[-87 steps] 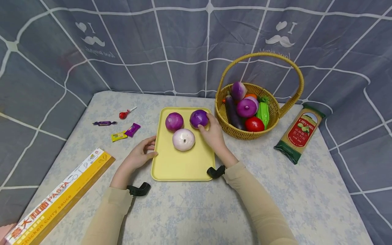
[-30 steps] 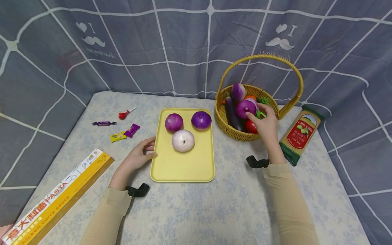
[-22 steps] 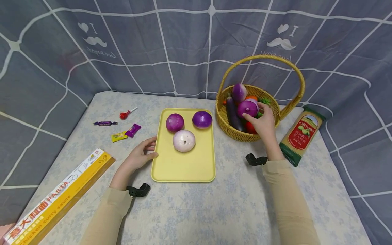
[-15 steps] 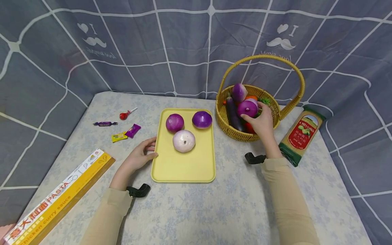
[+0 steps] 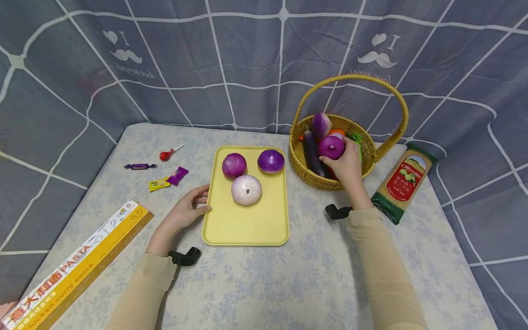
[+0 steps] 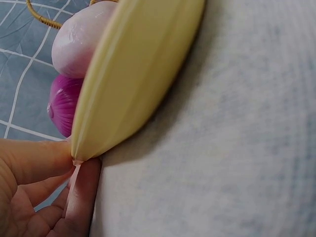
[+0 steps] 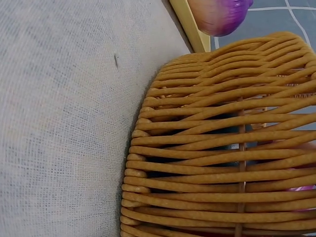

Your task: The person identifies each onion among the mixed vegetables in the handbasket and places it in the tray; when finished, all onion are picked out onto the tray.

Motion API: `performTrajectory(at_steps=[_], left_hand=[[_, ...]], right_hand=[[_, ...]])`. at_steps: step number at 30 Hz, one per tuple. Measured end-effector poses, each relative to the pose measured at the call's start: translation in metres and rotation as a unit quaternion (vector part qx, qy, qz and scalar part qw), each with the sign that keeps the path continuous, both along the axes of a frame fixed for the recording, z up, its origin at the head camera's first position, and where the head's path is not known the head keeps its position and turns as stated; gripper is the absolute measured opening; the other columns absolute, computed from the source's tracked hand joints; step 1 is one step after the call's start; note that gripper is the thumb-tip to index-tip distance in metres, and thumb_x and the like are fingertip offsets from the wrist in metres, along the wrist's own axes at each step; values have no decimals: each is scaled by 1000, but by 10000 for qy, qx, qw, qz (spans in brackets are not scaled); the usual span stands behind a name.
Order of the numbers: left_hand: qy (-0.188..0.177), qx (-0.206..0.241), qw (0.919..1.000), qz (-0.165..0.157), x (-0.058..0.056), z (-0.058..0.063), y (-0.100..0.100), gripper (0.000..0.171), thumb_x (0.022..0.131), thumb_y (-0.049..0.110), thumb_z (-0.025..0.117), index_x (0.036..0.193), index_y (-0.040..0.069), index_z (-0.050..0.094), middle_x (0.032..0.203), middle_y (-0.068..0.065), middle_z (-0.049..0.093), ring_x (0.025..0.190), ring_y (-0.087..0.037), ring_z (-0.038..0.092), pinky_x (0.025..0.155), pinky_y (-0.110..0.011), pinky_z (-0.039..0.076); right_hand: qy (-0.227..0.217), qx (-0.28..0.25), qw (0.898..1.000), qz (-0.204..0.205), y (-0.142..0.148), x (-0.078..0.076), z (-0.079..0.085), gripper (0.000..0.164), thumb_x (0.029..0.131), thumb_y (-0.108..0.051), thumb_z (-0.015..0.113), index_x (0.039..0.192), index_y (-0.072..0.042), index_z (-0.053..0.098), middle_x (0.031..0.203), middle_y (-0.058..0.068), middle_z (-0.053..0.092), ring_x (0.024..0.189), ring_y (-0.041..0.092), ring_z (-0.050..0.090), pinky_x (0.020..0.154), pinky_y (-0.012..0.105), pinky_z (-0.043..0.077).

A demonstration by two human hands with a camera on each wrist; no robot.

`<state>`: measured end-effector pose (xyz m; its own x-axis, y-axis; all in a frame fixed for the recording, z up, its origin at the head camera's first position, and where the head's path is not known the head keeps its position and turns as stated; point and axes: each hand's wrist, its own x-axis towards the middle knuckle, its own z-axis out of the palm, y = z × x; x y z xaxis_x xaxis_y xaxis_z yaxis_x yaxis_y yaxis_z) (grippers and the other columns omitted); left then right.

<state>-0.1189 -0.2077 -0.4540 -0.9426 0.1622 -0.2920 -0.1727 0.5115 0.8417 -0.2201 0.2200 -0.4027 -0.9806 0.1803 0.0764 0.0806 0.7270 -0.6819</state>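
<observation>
In the head view my left hand [image 5: 187,208] holds the left rim of a yellow tray [image 5: 247,227]; the left wrist view shows thumb and fingers pinching the tray's edge. On the tray lie a purple onion [image 5: 234,165], a white onion [image 5: 246,189] and a glossy dark purple onion [image 5: 271,161]. My right hand [image 5: 350,165] reaches into a wicker basket [image 5: 315,181], thumb and fingers around another purple onion [image 5: 331,147]. In the right wrist view the basket wall [image 7: 222,148] hides most of that hand.
Also in the basket are an eggplant [image 5: 312,153] and a purple-white vegetable [image 5: 321,124]. A tall handle [image 5: 354,78] arches over it. A pasta bag [image 5: 405,181] lies right, a pasta box [image 5: 82,266] left. Several candies, including a lollipop [image 5: 166,155], lie back left.
My right hand let go of the dark purple onion on the tray, moved right into the basket, then shifted slightly left around the purple onion there. The left hand stayed at the tray's rim.
</observation>
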Motion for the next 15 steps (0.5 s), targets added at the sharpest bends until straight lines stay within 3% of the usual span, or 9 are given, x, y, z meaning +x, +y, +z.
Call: performTrajectory(at_steps=[15], left_hand=[[44, 25, 10000, -65, -1, -2, 0, 67, 96, 9, 60, 155, 5, 27, 140, -21, 47, 125, -36, 48, 111, -53, 34]], right_hand=[[-31, -172, 9993, -343, -4, -1, 2, 87, 81, -30, 80, 145, 3, 32, 142, 25, 43, 131, 39, 46, 110, 51, 40]])
